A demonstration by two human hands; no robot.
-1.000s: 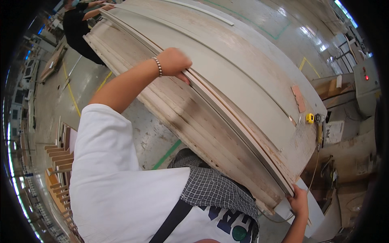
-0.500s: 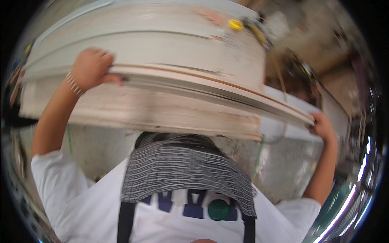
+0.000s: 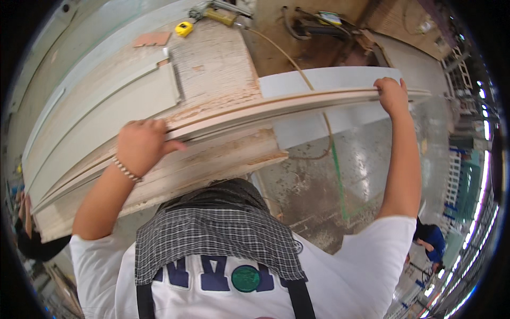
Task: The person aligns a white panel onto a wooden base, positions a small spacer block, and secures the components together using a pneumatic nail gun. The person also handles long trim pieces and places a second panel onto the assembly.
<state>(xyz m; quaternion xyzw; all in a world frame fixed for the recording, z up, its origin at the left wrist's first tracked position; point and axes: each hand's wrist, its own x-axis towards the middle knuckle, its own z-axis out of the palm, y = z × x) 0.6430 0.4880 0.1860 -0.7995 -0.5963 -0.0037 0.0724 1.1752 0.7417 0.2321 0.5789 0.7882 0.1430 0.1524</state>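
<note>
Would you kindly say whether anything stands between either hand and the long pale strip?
Nothing visible does: the left hand and right hand both grip the long pale strip directly. The thin hose passes under it, away from both hands.

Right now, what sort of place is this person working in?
Probably a woodworking workshop: a scuffed wooden work surface, a yellow tape measure on it, and a long pale strip in the person's grip.

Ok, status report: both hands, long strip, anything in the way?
Left fingers and right fingers gripping long pale strip. Strip extends past end of worktable. Tan hose crossing underneath, contact unclear.
</note>
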